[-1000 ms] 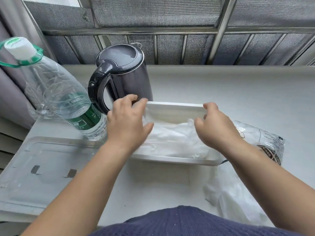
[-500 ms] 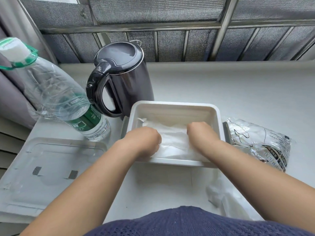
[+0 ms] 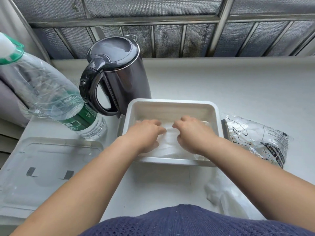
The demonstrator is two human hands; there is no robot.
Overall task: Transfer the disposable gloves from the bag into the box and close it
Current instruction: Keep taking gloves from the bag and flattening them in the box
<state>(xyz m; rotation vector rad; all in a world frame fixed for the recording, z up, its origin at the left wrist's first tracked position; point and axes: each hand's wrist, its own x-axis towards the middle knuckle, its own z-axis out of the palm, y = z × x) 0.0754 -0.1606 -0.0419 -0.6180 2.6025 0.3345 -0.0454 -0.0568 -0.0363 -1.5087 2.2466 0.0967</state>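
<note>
Checked the head view and the gloves were down in the white box on the counter, a thin, floppy, see-through stack. My left hand and right hand were both on top of it, knuckles up and fingers curled down into the plastic. The fingertips were hidden, so I couldn't tell if they pinched film or just pressed it flat. My guess is this stuff weighs nothing, slides on itself and springs back up, so flat palms in the middle would tame it better than a pinch at one corner. The crinkly bag lay just right of the box. The clear lid lay off to the left, not yet on — it looked stiff enough to lift by its edges.
</note>
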